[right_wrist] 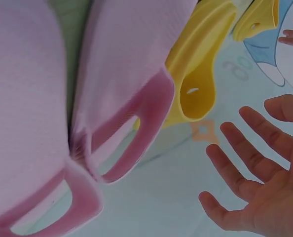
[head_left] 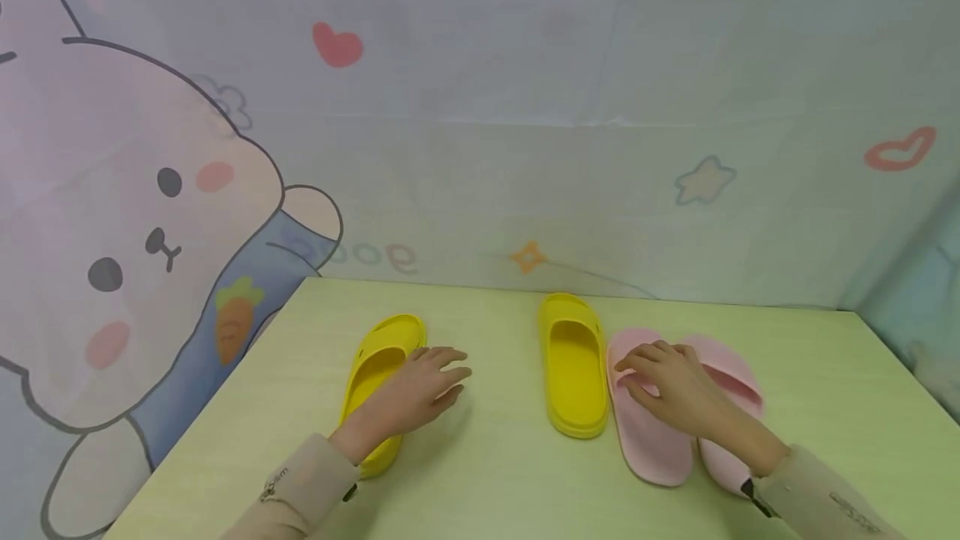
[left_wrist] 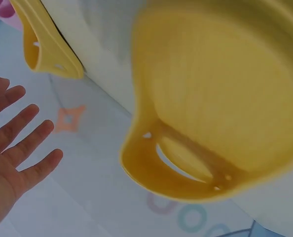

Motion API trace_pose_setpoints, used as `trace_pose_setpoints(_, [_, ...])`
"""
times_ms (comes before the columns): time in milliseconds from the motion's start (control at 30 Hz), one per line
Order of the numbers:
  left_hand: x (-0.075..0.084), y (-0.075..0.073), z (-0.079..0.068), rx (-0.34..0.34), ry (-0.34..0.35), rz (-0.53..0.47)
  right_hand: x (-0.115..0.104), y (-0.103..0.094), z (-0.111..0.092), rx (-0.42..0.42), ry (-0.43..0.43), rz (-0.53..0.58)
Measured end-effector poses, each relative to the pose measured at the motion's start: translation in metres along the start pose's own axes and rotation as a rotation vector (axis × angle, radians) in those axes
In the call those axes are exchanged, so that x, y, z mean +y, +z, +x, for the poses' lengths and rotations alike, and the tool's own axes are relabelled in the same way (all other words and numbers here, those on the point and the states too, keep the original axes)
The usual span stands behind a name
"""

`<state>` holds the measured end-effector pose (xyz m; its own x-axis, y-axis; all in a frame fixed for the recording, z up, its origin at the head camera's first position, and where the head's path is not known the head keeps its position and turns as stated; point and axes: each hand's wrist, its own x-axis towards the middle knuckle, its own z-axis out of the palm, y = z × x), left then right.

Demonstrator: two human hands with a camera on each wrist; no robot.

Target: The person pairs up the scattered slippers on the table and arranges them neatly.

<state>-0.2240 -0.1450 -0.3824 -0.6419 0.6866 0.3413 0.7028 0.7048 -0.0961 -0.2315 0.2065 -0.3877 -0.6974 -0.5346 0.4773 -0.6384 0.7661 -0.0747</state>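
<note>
My left hand (head_left: 422,390), fingers spread and holding nothing, hovers over the left yellow slipper (head_left: 363,390). In the left wrist view that slipper (left_wrist: 220,84) looms large beside the spread fingers (left_wrist: 35,165). A second yellow slipper (head_left: 576,369) lies apart from it, near the middle of the table. Over the pair of pink slippers is my right hand (head_left: 671,386), its fingers loosely bent and gripping nothing. The left pink slipper (head_left: 652,444) lies close beside the yellow one; the right pink slipper (head_left: 731,373) is partly hidden by my hand and wrist.
All the slippers lie on a pale green-yellow table (head_left: 495,473). Behind it hangs a cloth backdrop (head_left: 480,148) printed with hearts, stars and a large cartoon animal (head_left: 150,190). The table's far edge runs along the cloth.
</note>
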Motion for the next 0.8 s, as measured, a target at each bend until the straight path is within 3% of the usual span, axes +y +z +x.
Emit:
trace_pose_setpoints(367, [-0.032,-0.007,-0.015,0.060,-0.044,0.033,-0.006,0.006,0.033,-0.034,0.016,0.022])
trace_pose_setpoints(600, [-0.049,-0.009,-0.018,0.098,-0.070,0.036,-0.008,0.011,0.054,-0.074,0.040,0.031])
trace_pose_setpoints(800, [-0.063,-0.008,-0.022,0.082,-0.119,0.039,-0.010,0.016,0.067,-0.105,0.061,0.032])
